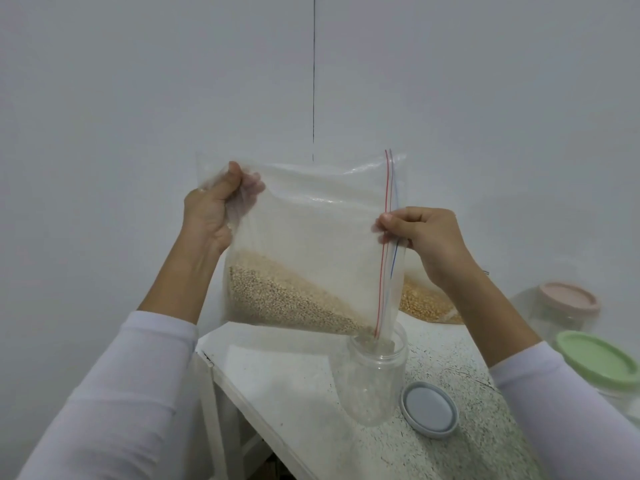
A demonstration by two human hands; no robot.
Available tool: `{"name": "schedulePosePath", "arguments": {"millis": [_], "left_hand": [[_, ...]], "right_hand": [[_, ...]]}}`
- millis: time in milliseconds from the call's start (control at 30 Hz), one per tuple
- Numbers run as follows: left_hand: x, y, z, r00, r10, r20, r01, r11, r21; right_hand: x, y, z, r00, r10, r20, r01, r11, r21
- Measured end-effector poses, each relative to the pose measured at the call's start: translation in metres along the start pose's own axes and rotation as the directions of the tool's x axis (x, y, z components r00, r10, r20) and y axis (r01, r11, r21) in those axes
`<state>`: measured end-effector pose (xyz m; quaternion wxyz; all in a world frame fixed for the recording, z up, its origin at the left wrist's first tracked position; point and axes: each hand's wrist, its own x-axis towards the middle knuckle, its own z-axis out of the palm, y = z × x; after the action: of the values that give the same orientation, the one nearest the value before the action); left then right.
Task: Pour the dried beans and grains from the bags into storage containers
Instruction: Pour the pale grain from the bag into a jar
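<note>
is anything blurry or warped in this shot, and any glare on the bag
Head view: lighting is flat and soft, with no hard shadows. The clear bag shows faint white glare streaks near its top edge. The wide-angle lens bends the table edge and stretches the sleeves. The pink-lidded jar and green-lidded jar at the right look soft and smeared; both hands, left and right, are fairly sharp.

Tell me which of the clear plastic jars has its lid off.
The clear plastic jar under the zip bag's mouth; its grey lid lies beside it. The pink-lidded jar and green-lidded jar are capped.
</note>
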<state>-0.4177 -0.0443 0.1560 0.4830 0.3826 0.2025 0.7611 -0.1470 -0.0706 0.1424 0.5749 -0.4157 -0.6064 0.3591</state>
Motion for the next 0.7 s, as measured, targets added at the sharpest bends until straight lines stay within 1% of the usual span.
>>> {"name": "schedulePosePath", "arguments": {"millis": [100,233,467,700], "left_hand": [[-0.001,0.001,0.003,1.0,0.006,-0.016,-0.006,1.0,0.009],[-0.001,0.006,0.008,0.999,0.027,-0.038,-0.025,0.998,0.049],[0.0,0.01,0.018,0.997,0.052,-0.062,-0.048,0.997,0.067],[0.0,0.013,0.025,0.995,0.074,-0.074,-0.07,0.996,0.056]], "right_hand": [[0.0,-0.004,-0.002,1.0,0.018,-0.009,-0.018,1.0,-0.007],[-0.002,-0.009,-0.002,1.0,0.006,-0.011,-0.007,0.999,-0.036],[-0.003,-0.007,-0.003,0.999,0.026,-0.024,-0.026,1.0,-0.018],[-0.003,-0.009,-0.003,0.996,0.012,-0.09,-0.015,0.999,-0.038]]}}
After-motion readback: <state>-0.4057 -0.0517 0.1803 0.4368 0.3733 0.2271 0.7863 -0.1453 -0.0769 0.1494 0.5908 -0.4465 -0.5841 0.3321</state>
